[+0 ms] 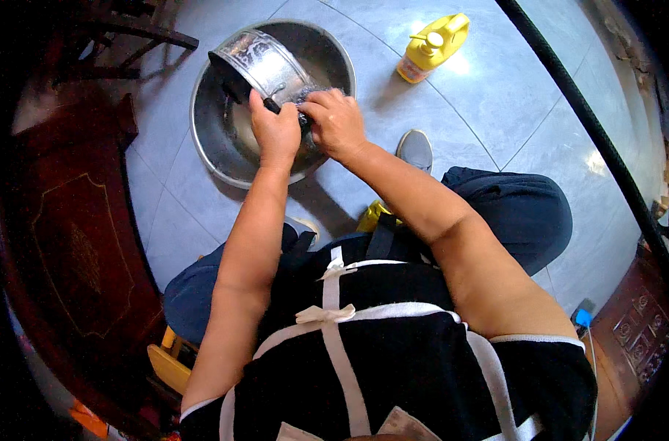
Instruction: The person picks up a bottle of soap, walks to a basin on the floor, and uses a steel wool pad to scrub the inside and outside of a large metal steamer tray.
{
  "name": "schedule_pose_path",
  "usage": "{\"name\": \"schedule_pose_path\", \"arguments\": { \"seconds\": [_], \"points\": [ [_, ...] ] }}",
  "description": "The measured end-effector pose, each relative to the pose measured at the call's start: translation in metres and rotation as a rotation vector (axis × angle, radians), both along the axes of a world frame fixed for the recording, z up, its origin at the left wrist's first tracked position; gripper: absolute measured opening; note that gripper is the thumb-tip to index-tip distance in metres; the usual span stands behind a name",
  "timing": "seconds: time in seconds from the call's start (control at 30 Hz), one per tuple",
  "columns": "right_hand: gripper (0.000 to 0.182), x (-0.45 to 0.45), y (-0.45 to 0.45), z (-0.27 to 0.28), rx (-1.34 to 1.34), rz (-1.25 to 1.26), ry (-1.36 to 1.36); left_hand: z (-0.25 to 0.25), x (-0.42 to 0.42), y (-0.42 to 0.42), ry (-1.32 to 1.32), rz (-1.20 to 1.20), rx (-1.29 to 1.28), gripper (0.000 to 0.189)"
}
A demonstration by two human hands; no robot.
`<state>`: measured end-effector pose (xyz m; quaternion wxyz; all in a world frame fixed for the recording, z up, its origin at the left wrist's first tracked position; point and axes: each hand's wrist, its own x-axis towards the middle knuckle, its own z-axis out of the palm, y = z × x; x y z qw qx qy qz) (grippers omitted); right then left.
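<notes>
A stainless-steel pot (271, 63) is tipped on its side inside a large round metal basin (212, 135), its opening facing lower left. My left hand (276, 135) grips the pot beside its black handle (271, 106), thumb on the upper side. Bunched in my right hand (337, 121) is a silvery mesh scrubber (312, 92), pressed near the pot's lower right and the dark handle end. My fingers hide part of the scrubber and the handle. Cloudy water (246, 129) lies in the bottom of the basin.
A yellow pump-top jug (431, 49) stands on the tiled floor (466, 116), right of the basin. Dark carved wooden furniture (81, 237) borders the left side. A black bar (582, 116) crosses the upper right. My shoe (416, 150) is near the basin; a wooden stool (169, 366) shows beneath me.
</notes>
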<state>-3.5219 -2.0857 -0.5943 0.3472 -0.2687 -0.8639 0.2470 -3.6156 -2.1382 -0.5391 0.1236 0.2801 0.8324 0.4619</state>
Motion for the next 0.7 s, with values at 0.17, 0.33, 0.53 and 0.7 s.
{"name": "schedule_pose_path", "arguments": {
  "seconds": [0.17,0.33,0.53,0.7],
  "points": [
    [0.031,-0.032,0.028,0.028,0.074,-0.020,0.071,-0.006,-0.003,-0.011,-0.034,-0.057,0.069,0.058],
    [0.022,0.002,-0.011,-0.027,0.003,-0.004,0.005,-0.011,-0.013,-0.004,0.076,-0.063,0.002,0.056],
    [0.027,0.000,-0.005,-0.015,-0.011,-0.007,0.009,-0.025,-0.013,-0.006,-0.012,-0.042,0.029,0.057],
    [0.028,-0.013,0.008,-0.008,0.010,-0.040,0.136,-0.008,0.000,-0.006,-0.035,-0.037,-0.028,0.063]
  ]
}}
